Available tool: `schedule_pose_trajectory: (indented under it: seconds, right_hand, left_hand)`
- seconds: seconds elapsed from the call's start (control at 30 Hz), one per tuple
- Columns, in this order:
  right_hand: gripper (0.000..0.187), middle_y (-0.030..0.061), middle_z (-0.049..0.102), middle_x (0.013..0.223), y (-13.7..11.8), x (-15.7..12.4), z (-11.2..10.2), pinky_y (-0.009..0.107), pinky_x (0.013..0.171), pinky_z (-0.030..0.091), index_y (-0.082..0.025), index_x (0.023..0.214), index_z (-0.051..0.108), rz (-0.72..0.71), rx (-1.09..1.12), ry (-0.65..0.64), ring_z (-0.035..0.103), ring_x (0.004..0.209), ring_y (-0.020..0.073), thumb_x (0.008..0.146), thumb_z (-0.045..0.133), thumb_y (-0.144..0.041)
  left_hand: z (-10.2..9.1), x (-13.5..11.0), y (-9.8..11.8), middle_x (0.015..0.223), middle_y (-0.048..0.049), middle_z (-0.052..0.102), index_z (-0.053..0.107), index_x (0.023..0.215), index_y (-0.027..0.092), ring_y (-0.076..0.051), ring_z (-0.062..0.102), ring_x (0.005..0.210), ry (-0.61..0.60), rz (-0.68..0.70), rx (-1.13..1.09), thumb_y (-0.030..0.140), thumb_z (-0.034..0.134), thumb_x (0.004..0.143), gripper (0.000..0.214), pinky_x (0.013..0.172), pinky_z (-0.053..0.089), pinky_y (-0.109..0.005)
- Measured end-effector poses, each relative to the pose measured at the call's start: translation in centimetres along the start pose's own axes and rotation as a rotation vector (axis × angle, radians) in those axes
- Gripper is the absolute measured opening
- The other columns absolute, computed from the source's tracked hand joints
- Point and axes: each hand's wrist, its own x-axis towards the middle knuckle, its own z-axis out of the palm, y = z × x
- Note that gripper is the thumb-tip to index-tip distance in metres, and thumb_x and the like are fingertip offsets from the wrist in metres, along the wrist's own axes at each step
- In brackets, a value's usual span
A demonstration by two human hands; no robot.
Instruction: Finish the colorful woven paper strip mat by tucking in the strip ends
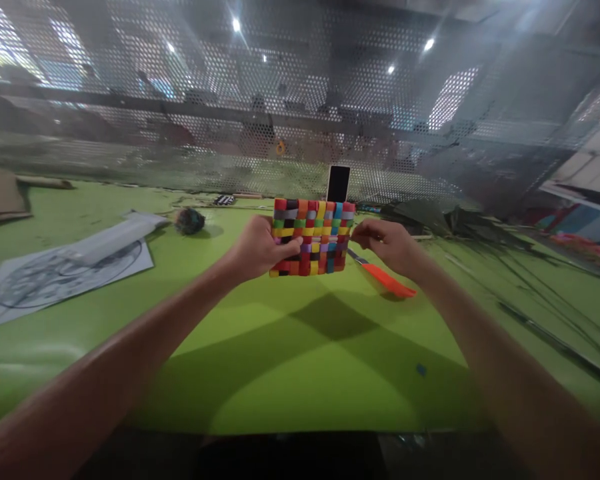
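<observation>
A woven piece (316, 240) of glossy, many-coloured strips stands upright above the table, in a checkered weave. My left hand (261, 250) grips its left side, thumb lying across the front and the other fingers hidden behind. At its right edge, the curled fingers of my right hand (380, 239) pinch together; the exact contact is too blurred to make out fully. Below my right hand lies an orange-handled tool (389, 280), its narrow metal end partly hidden behind the weave.
The table has a green cover (280, 387). Left are a printed sheet (125, 260), a white tube-like packet (115, 237) and a dark round clump (189, 221). A phone-like object (339, 183) stands behind. Long dark leaves (440, 220) and a thin dark rod (555, 340) lie right, before a perforated screen (280, 100).
</observation>
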Motion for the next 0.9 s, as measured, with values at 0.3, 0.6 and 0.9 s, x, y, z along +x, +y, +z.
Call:
schedule_pose_trajectory:
  seconds: [0.3, 0.6, 0.9]
  right_hand:
    - [0.012, 0.0034, 0.064, 0.078, 0.1, -0.1, 1.0, 0.029, 0.066, 0.042, -0.018, 0.084, 0.063, 0.021, -0.059, 0.074, 0.053, 0.071, 0.0159, 0.088, 0.059, -0.029]
    - [0.024, 0.0032, 0.063, 0.075, 0.1, -0.1, 1.5, 0.029, 0.066, 0.041, -0.017, 0.086, 0.066, -0.019, -0.073, 0.112, 0.053, 0.069, 0.0160, 0.091, 0.059, -0.040]
    - [0.018, 0.0054, 0.069, 0.079, 2.3, 0.2, 0.1, 0.031, 0.068, 0.044, -0.018, 0.079, 0.068, 0.046, -0.110, -0.039, 0.060, 0.073, 0.0174, 0.087, 0.059, -0.032]
  left_hand:
    - [-0.9, 0.5, -0.8, 0.074, -0.0037, 0.075, 0.072, 0.075, 0.017, -0.018, 0.070, 0.064, -0.056, -0.018, -0.045, 0.024, 0.071, 0.072, 0.008, 0.054, 0.060, -0.027]
    - [-1.1, 0.7, -1.1, 0.066, -0.0034, 0.072, 0.070, 0.068, 0.017, -0.018, 0.068, 0.059, -0.080, -0.077, -0.061, 0.025, 0.073, 0.073, 0.009, 0.050, 0.059, -0.028]
    - [0.0, 0.6, -1.6, 0.056, -0.0008, 0.068, 0.066, 0.058, 0.017, -0.012, 0.061, 0.046, -0.045, -0.111, -0.008, 0.022, 0.074, 0.072, 0.017, 0.037, 0.049, -0.018]
